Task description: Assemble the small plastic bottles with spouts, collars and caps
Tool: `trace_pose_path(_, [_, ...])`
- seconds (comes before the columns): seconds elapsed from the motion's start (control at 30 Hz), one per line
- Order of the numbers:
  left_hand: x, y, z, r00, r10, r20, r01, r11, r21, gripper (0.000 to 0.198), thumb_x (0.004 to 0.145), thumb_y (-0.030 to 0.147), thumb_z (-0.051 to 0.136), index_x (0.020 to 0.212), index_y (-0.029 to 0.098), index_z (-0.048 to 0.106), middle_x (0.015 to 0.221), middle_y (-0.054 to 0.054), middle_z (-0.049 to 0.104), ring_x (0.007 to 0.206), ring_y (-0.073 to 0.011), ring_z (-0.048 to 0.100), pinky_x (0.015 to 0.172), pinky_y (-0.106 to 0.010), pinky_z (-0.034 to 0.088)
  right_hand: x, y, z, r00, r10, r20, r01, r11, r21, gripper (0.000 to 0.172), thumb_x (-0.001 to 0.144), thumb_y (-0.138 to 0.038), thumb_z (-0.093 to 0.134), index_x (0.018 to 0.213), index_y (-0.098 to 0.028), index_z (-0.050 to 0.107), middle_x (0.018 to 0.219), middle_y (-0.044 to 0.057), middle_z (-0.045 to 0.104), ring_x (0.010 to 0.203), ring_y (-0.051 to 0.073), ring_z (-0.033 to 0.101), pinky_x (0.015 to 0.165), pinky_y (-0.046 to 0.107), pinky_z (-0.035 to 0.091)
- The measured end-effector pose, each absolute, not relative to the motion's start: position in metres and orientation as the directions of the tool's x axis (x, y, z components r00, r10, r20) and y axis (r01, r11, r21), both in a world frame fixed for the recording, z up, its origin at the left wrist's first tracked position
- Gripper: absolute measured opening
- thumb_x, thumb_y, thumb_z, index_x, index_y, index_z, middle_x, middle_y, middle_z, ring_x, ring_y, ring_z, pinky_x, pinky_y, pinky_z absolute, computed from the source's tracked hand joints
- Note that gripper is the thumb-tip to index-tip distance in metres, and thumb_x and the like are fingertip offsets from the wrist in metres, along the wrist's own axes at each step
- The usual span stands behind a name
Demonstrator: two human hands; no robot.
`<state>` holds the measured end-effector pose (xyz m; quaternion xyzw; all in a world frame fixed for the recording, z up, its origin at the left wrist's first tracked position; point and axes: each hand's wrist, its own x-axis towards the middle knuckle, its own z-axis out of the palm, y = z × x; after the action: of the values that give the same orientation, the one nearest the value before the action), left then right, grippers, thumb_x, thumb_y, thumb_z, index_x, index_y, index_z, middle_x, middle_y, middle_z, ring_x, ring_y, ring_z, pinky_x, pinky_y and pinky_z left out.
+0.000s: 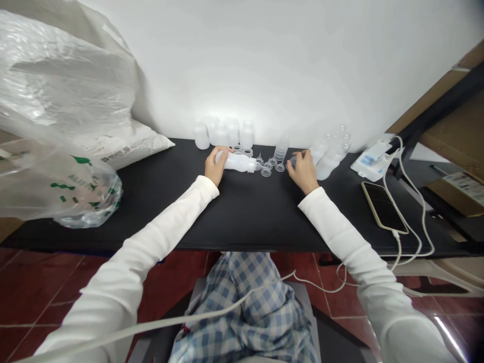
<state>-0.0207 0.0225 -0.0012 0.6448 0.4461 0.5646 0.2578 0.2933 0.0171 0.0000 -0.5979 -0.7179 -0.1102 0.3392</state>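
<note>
My left hand [215, 165] is wrapped round the base of a whitish bottle [240, 163], which lies on its side with its clear tip pointing right. My right hand [303, 170] has its fingers curled round a small clear piece [293, 160] near the wall, mostly covered by the fingers. Between the hands lie several clear nipple-shaped caps [266, 172] and a leaning stack of clear rings [282, 147]. Just right of my right hand stand whitish bottles with clear tops [329, 157]. Several bottles without tops [222, 135] stand along the wall behind my left hand.
White plastic bags [86, 186] cover the left of the black table [249, 217]. On the right are a phone [383, 206] with a cable, a white power strip [372, 160] and cardboard boxes [457, 189]. A white cable crosses the lap.
</note>
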Motion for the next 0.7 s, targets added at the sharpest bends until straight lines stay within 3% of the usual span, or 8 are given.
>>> trace_pose_path(0.2, [-0.017, 0.022, 0.0, -0.156, 0.84, 0.519, 0.214, -0.485, 0.848, 0.046, 0.092, 0.061, 0.049, 0.091, 0.019, 0.068, 0.102, -0.008, 0.073, 0.1, -0.0204, 0.068, 0.081, -0.028, 0.055, 0.294, 0.017, 0.004, -0.016, 0.802, 0.597, 0.866, 0.31, -0.393, 0.021, 0.091, -0.027, 0.053, 0.107, -0.014, 0.056, 0.112, 0.017, 0.052, 0.1, 0.028, 0.059, 0.097, 0.052, 0.052])
trace_pose_path(0.37, [-0.016, 0.023, 0.001, -0.206, 0.837, 0.506, 0.181, -0.476, 0.861, 0.044, 0.09, 0.06, 0.053, 0.087, 0.019, 0.068, 0.096, -0.007, 0.073, 0.093, -0.0202, 0.068, 0.075, -0.028, 0.055, 0.284, 0.008, 0.019, 0.087, 0.686, 0.722, 0.722, 0.456, -0.52, 0.032, 0.099, -0.044, 0.048, 0.117, -0.018, 0.054, 0.117, 0.014, 0.051, 0.097, 0.024, 0.059, 0.088, 0.047, 0.058])
trace_pose_path(0.5, [-0.016, 0.023, 0.001, -0.233, 0.85, 0.472, 0.143, -0.45, 0.881, 0.041, 0.089, 0.058, 0.055, 0.086, 0.019, 0.068, 0.096, -0.007, 0.073, 0.088, -0.0199, 0.067, 0.067, -0.026, 0.053, 0.265, -0.007, 0.021, -0.001, 0.686, 0.728, 0.57, 0.598, -0.563, 0.039, 0.101, -0.051, 0.046, 0.125, -0.022, 0.056, 0.12, 0.011, 0.05, 0.084, 0.018, 0.062, 0.08, 0.043, 0.061])
trace_pose_path(0.7, [-0.016, 0.024, -0.001, -0.236, 0.845, 0.479, 0.183, -0.446, 0.876, 0.043, 0.09, 0.059, 0.053, 0.087, 0.019, 0.068, 0.097, -0.007, 0.073, 0.089, -0.0196, 0.067, 0.07, -0.026, 0.053, 0.244, -0.017, 0.013, -0.157, 0.679, 0.717, 0.457, 0.693, -0.557, 0.036, 0.1, -0.051, 0.05, 0.123, -0.025, 0.059, 0.119, 0.01, 0.053, 0.085, 0.017, 0.065, 0.079, 0.041, 0.062])
